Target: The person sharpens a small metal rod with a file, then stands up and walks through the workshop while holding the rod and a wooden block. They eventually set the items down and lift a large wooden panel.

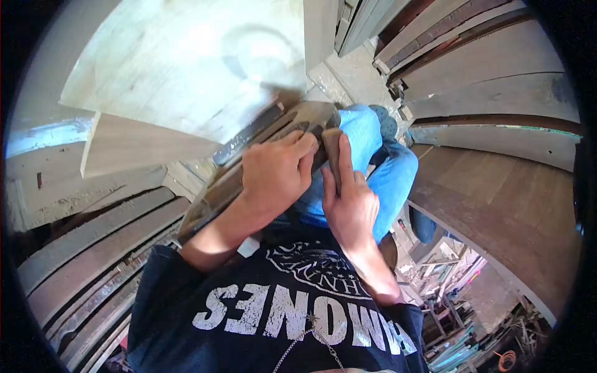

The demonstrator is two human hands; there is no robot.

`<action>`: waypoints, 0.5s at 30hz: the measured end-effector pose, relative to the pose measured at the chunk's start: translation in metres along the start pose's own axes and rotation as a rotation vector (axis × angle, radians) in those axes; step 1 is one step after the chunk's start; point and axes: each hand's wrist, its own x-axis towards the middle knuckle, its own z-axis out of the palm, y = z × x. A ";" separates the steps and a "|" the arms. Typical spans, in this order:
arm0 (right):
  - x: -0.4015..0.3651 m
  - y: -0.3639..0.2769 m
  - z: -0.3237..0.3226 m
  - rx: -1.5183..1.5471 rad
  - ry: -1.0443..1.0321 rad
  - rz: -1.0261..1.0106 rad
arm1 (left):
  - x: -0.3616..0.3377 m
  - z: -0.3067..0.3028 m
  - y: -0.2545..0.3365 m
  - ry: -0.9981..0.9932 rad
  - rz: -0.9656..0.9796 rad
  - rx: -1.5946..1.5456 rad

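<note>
A long brown shaped piece of wood lies slantwise in front of my body, over or beside my jeans. My left hand rests on it with the fingers curled closed. A small dark tip shows by its knuckles, but what the fingers grip is hidden. My right hand is closed round a short tan wooden piece like a tool handle, index finger stretched along its side. Its pale end points away from me, close to the brown wood. Whether it has a blade cannot be seen.
A large pale wooden panel stands close ahead on the left. Stacked boards lie at lower left, and wooden panels at upper right. A broad brown board is at right. Scraps and an orange coil lie at lower right.
</note>
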 end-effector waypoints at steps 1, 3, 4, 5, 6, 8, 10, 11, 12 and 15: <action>-0.001 0.000 0.000 0.008 0.015 -0.005 | 0.000 0.000 0.000 0.008 0.012 0.010; 0.000 0.001 0.002 0.011 0.014 -0.009 | 0.000 0.001 0.000 0.012 -0.009 -0.009; 0.003 0.000 0.001 -0.007 0.019 -0.010 | 0.000 0.002 0.000 0.012 -0.012 0.010; 0.005 -0.001 0.001 0.000 0.028 -0.008 | 0.000 0.001 0.000 0.013 -0.003 0.018; 0.004 -0.002 0.001 -0.019 0.032 -0.015 | 0.000 0.001 0.000 0.007 -0.005 0.005; 0.000 -0.001 0.001 -0.022 0.024 -0.009 | 0.000 0.001 0.001 0.020 -0.002 -0.018; 0.002 -0.002 0.000 -0.015 0.030 -0.011 | 0.001 0.001 0.000 0.020 0.002 -0.008; 0.002 -0.002 0.000 -0.014 0.031 -0.011 | 0.000 0.002 0.000 0.017 0.002 -0.004; 0.002 -0.002 0.000 -0.016 0.027 -0.007 | 0.000 0.002 0.000 0.040 0.013 -0.014; 0.002 -0.004 0.000 -0.067 0.010 0.001 | -0.001 0.000 0.000 0.005 0.008 -0.008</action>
